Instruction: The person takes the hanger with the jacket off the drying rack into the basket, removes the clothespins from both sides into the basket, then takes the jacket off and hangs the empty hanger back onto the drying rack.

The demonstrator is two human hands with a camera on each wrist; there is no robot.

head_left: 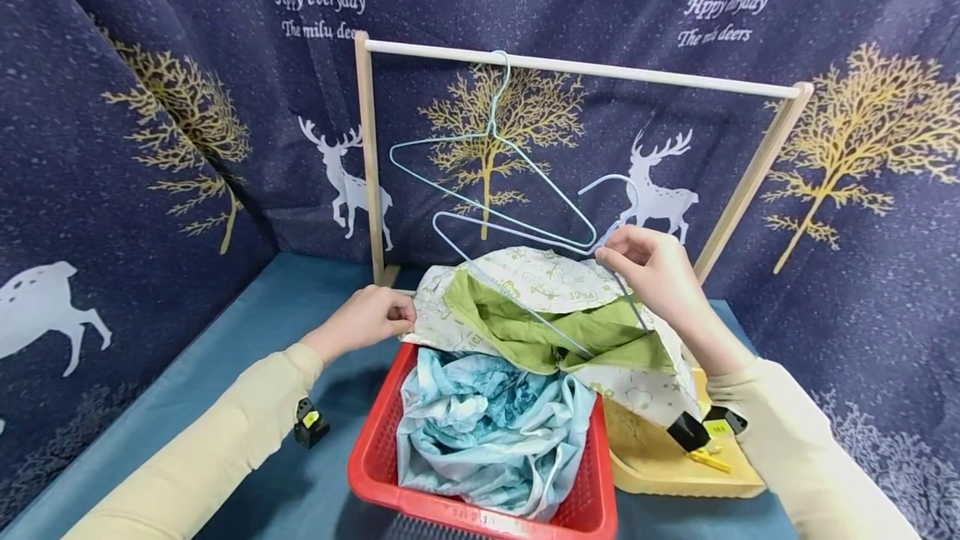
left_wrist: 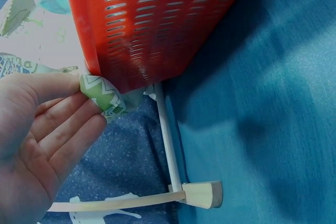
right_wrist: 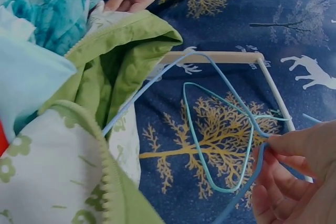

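My left hand [head_left: 375, 313] pinches the edge of a white printed jacket [head_left: 540, 273] with green lining [head_left: 502, 315] and a zipper. The jacket lies open over the far rim of a red basket [head_left: 372, 440]. My right hand [head_left: 651, 269] pinches a blue hanger [right_wrist: 199, 53] just below its hook. The hanger is tilted, with its lower part reaching into the jacket's green opening, where its end is hidden. Light blue crumpled cloth [head_left: 487, 432] fills the basket.
Behind stands a rack with a white rail [head_left: 637, 72] and wooden posts; a teal hanger [head_left: 507, 77] hangs from it. A yellow tray [head_left: 675, 486] with a small yellow item [head_left: 707, 462] sits right of the basket. A patterned dark curtain backs the table [head_left: 300, 290].
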